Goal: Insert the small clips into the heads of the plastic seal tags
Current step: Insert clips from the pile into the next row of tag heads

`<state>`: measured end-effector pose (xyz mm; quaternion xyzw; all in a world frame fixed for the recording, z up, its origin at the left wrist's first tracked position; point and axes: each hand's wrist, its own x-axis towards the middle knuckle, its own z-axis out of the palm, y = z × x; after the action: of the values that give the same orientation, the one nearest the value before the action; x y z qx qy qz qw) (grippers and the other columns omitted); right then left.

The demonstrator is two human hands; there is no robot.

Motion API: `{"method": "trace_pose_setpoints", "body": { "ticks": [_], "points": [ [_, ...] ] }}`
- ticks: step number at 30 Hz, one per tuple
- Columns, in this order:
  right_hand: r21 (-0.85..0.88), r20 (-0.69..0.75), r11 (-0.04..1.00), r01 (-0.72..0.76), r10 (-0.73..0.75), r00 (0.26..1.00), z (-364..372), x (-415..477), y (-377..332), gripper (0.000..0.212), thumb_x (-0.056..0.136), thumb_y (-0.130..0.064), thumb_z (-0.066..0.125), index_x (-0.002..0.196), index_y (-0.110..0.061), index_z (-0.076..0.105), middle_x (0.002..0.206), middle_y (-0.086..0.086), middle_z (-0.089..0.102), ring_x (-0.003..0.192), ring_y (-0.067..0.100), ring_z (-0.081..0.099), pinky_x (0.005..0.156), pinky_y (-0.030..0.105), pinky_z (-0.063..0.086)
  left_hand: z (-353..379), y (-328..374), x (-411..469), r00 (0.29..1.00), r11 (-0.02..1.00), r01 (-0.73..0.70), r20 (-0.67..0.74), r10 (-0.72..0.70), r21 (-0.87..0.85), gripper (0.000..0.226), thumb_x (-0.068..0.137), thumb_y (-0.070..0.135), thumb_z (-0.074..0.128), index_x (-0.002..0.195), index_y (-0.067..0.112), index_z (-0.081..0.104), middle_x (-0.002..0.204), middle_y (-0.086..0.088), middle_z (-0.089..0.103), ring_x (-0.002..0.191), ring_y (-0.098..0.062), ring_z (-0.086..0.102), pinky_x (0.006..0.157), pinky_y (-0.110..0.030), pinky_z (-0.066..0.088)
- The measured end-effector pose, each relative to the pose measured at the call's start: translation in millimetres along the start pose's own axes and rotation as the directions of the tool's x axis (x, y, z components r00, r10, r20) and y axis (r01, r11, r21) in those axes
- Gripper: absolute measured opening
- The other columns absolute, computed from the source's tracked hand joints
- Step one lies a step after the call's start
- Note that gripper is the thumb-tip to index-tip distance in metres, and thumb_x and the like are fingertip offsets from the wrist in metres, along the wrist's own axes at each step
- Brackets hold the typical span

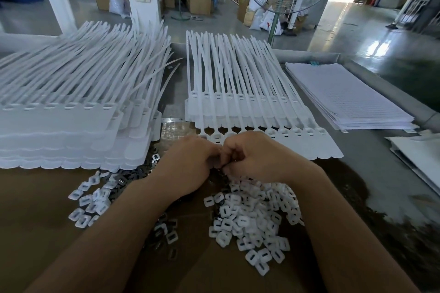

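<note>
Curling both sets of fingers, you bring your left hand (188,164) and right hand (259,157) together, knuckles touching, at the near end of the row of seal tags (250,107). Your fingertips are tucked under, so I cannot tell what either hand pinches. A small white bit between them may be a tag head. Your hands cover the heads of the middle tags. The pile of white clips (252,219) lies by your right wrist, partly hidden by your arm. Dark little pieces (133,173) near your left arm are too blurry to name. A tall stack of tags (71,114) on your left runs off the edge.
</note>
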<state>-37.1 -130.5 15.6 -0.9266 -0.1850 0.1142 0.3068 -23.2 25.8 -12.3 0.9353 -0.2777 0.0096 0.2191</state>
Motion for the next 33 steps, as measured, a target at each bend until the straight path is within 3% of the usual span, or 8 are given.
{"method": "trace_pose_setpoints", "body": {
  "ticks": [4,8,10,14,17,20,24,33],
  "points": [
    [0.175,-0.02,0.984,-0.02,0.024,1.0,-6.0,-1.5,6.0,0.022,0.078,-0.007,0.069,0.078,-0.029,0.063,0.072,-0.004,0.068,0.069,0.008,0.066,0.072,0.025,0.055,2.7,-1.0,1.1,1.0,0.999,-0.01,-0.011,0.01,0.04,0.043,0.084,0.004,0.042,0.109,0.03,0.065,0.102,-0.001,0.067,0.093,-0.015,0.055,0.081,-0.022,0.039],
    [0.256,-0.039,0.966,-0.021,0.031,0.999,-10.5,-3.2,10.9,0.02,0.079,-0.005,0.068,0.077,-0.025,0.065,0.068,-0.006,0.07,0.065,0.006,0.068,0.055,0.009,0.046,5.0,-2.3,3.2,1.0,0.997,0.013,-0.014,-0.012,0.076,0.046,0.086,0.006,0.043,0.118,0.035,0.059,0.119,0.003,0.061,0.109,-0.015,0.051,0.09,-0.023,0.037],
    [0.296,-0.114,0.955,-0.03,0.067,0.991,-10.8,-1.3,13.7,0.018,0.079,-0.006,0.068,0.075,-0.023,0.064,0.07,-0.003,0.071,0.065,0.006,0.068,0.051,0.009,0.043,6.3,-1.2,4.3,1.0,0.993,0.022,-0.011,-0.02,0.119,0.048,0.085,0.005,0.043,0.122,0.033,0.056,0.123,0.001,0.058,0.113,-0.016,0.05,0.096,-0.027,0.039],
    [0.296,-0.339,0.955,-0.019,0.123,0.933,-4.8,10.6,19.7,0.02,0.077,-0.008,0.071,0.072,-0.026,0.066,0.073,-0.007,0.069,0.068,0.0,0.063,0.059,0.009,0.048,12.1,6.3,2.2,0.999,0.965,-0.002,-0.042,0.013,0.261,0.046,0.083,0.008,0.041,0.123,0.026,0.055,0.108,-0.001,0.063,0.096,-0.016,0.057,0.081,-0.024,0.046],
    [0.324,-0.415,0.946,-0.029,0.169,0.894,3.5,26.6,20.7,0.017,0.078,-0.005,0.07,0.074,-0.021,0.068,0.068,-0.011,0.064,0.059,-0.007,0.058,0.065,0.008,0.048,15.6,10.3,0.9,0.999,0.958,0.006,-0.041,0.006,0.286,0.039,0.083,0.009,0.04,0.117,0.02,0.055,0.103,0.001,0.063,0.092,-0.017,0.057,0.077,-0.026,0.047],
    [0.255,-0.427,0.965,-0.062,0.17,0.888,11.8,41.7,18.6,0.011,0.081,-0.006,0.066,0.088,-0.012,0.072,0.073,-0.01,0.063,0.067,-0.005,0.058,0.067,0.005,0.045,16.6,9.7,1.3,0.999,0.957,-0.002,-0.032,0.012,0.289,0.036,0.084,0.01,0.039,0.115,0.019,0.056,0.104,0.001,0.062,0.092,-0.016,0.057,0.079,-0.028,0.048],
    [0.157,-0.427,0.981,-0.111,0.169,0.888,18.9,48.7,18.6,0.013,0.083,-0.008,0.062,0.089,-0.013,0.072,0.088,-0.002,0.069,0.087,0.008,0.06,0.081,0.021,0.046,17.6,8.5,2.0,1.0,0.954,-0.016,-0.014,0.021,0.299,0.036,0.084,0.012,0.039,0.113,0.02,0.058,0.108,0.004,0.061,0.097,-0.015,0.055,0.083,-0.028,0.047],
    [0.002,-0.372,0.974,-0.225,0.209,0.905,18.8,51.1,16.6,0.016,0.08,-0.009,0.058,0.083,-0.018,0.072,0.092,-0.002,0.07,0.092,0.014,0.061,0.077,0.026,0.047,17.5,11.3,1.5,0.999,0.953,-0.03,-0.01,0.035,0.3,0.035,0.084,0.011,0.039,0.112,0.02,0.059,0.111,0.003,0.06,0.099,-0.013,0.053,0.083,-0.027,0.046]
  ]
}}
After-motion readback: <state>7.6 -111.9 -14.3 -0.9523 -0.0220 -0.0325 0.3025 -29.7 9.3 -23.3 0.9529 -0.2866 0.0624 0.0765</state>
